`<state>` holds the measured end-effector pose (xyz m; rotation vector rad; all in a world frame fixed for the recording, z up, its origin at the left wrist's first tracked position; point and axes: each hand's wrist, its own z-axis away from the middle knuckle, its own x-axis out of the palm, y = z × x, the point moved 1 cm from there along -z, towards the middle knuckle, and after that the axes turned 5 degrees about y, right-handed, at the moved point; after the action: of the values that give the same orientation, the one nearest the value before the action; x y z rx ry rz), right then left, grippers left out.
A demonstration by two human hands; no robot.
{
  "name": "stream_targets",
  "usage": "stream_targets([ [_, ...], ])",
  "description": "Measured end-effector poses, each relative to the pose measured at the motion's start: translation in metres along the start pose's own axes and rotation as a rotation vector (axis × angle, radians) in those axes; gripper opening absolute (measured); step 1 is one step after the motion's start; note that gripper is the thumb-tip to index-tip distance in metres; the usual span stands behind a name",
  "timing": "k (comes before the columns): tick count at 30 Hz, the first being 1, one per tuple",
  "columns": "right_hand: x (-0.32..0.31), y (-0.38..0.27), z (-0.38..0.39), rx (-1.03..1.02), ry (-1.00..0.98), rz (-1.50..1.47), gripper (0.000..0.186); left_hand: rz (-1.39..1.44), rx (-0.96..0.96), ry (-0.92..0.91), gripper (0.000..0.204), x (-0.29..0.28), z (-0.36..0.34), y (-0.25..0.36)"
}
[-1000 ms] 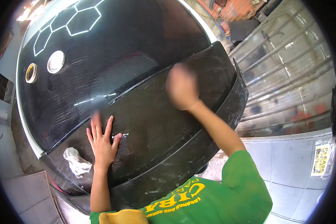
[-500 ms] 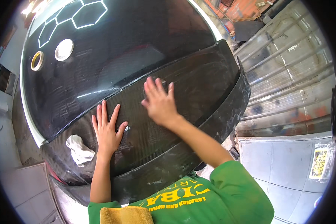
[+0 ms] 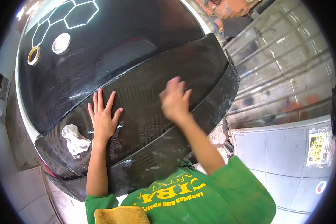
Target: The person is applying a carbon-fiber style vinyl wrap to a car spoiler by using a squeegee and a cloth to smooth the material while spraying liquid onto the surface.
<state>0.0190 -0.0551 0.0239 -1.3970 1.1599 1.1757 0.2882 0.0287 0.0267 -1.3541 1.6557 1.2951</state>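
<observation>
A dark panel with a woven carbon-fibre pattern (image 3: 145, 112) spans the rear of a car, below its dark rear window (image 3: 112, 41). My left hand (image 3: 103, 121) lies flat on the panel's left half with fingers spread. Farther right, my right hand (image 3: 176, 100) is palm down against the same surface, fingers extended and slightly blurred. Whether anything thin lies beneath that palm is hidden. A crumpled white cloth (image 3: 75, 140) rests on the panel just left of my left wrist.
On the rear glass lie a yellowish tape roll (image 3: 34, 55) and a round white disc-like item (image 3: 61, 43). A yellow towel (image 3: 121, 215) hangs at my front. Corrugated metal sheeting (image 3: 280, 71) stands to the right, above a pale tiled surface (image 3: 283, 160).
My right hand has swept right and toward me across the panel. My left hand stays planted beside the cloth. The whole view has shifted slightly.
</observation>
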Motion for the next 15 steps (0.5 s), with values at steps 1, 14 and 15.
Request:
stream_targets([
  [1, -0.01, 0.034, -0.024, 0.105, -0.023, 0.089, 0.074, 0.01, 0.013, 0.012, 0.062, 0.0, 0.0, 0.001],
  [14, -0.01, 0.085, -0.047, 0.279, 0.074, -0.046, 0.074, 0.034, 0.042, -0.039, 0.062, -0.004, -0.002, 0.002],
  [15, -0.012, 0.126, -0.067, 0.434, 0.062, -0.127, 0.073, 0.029, 0.065, -0.049, 0.062, -0.006, -0.007, 0.005],
])
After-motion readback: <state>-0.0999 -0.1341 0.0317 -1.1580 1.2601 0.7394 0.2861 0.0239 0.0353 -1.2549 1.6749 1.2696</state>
